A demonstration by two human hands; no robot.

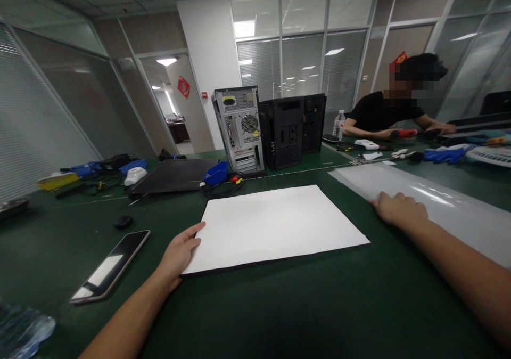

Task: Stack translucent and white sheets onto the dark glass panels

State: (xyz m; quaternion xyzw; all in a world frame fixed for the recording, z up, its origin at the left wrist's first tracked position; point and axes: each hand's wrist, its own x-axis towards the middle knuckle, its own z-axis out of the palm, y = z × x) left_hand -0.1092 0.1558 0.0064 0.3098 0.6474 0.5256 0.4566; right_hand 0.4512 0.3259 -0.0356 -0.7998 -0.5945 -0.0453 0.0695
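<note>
Above the near part of the green worktop point(279, 316), squarely in front of the person, was a white panel point(275, 228) with a thin dark edge; whether its underside rested on the surface or hung just clear of it was hard to judge. Handling it well, it seemed, called for keeping it level, bearing it by its edge and touching the white face lightly, since such a broad, thin piece could have flexed or picked up marks. Its right end had no support from a hand, so a slow, even motion would have suited it best. The left grip point(178, 252) was closed on the panel's left edge near the close corner, with two digits over the white face and another showing below the edge. The right grip point(401, 209), well apart from the panel, lay with curled fingers at the near edge of a translucent sheet point(471, 220) and seemed to touch it; whether it pinched that edge or merely rested there could not be made out.
</note>
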